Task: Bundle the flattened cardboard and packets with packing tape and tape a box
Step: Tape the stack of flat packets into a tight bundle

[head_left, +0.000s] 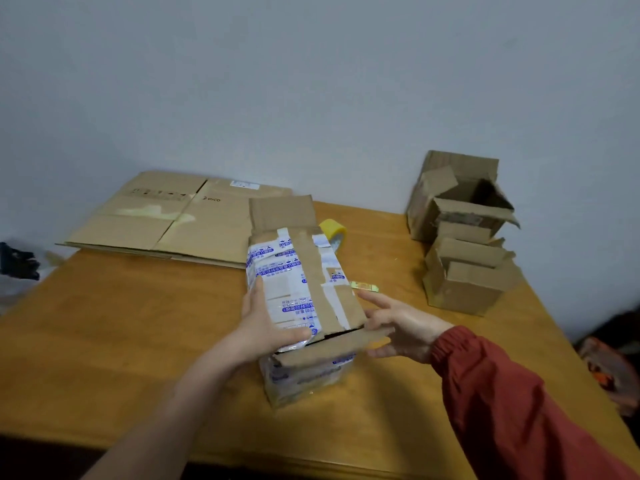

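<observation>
A cardboard box (304, 271) covered in white tape with blue print stands on the wooden table (121, 323), its top flaps partly folded shut. My left hand (263, 323) grips its left side, thumb lying across the near top edge. My right hand (405, 327), in a red sleeve, touches the right side with straight fingers, and the end of the loose front flap lies against the palm. A yellow roll of packing tape (334, 228) sits just behind the box, partly hidden. Flattened cardboard (173, 216) lies at the back left against the wall.
Two open brown boxes stand at the right, a taller one (460, 202) by the wall and a smaller one (464, 282) in front of it. A small yellow scrap (363, 286) lies beside the taped box. Dark items (17, 258) sit off the table's left edge.
</observation>
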